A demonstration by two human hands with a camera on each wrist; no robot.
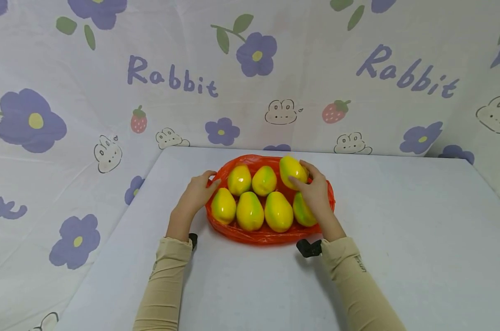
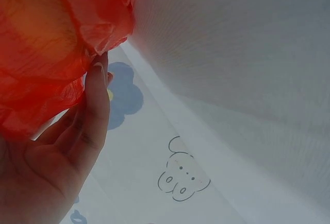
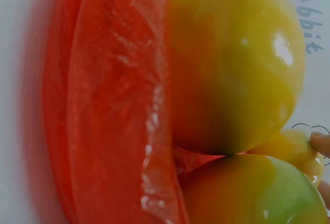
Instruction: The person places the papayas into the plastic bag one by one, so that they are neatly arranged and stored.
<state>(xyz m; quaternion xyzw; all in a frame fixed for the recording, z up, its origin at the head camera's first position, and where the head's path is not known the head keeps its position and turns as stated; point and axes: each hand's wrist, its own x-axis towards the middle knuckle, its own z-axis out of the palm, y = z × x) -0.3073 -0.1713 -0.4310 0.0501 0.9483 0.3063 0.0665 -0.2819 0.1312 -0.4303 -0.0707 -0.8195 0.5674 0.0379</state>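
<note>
A red plastic bag [image 1: 266,236], its rim spread wide, lies on the white table with several yellow-green mangoes [image 1: 250,211] in two rows inside. At the bag's left side, my left hand [image 1: 196,191] grips the edge by the rim; the left wrist view shows its fingers [image 2: 95,95] curved along the red plastic. My right hand [image 1: 316,188] holds the back-right mango [image 1: 291,171] between thumb and fingers, higher than its neighbours. In the right wrist view that mango [image 3: 291,149] is partly hidden behind two nearer ones, with fingertips at the frame's right edge.
The white table [image 1: 407,220] extends on both sides and in front of the bag. Behind it hangs a white cloth [image 1: 307,59] printed with purple flowers, rabbits and lettering. A black wrist device [image 1: 309,248] sits by the right cuff.
</note>
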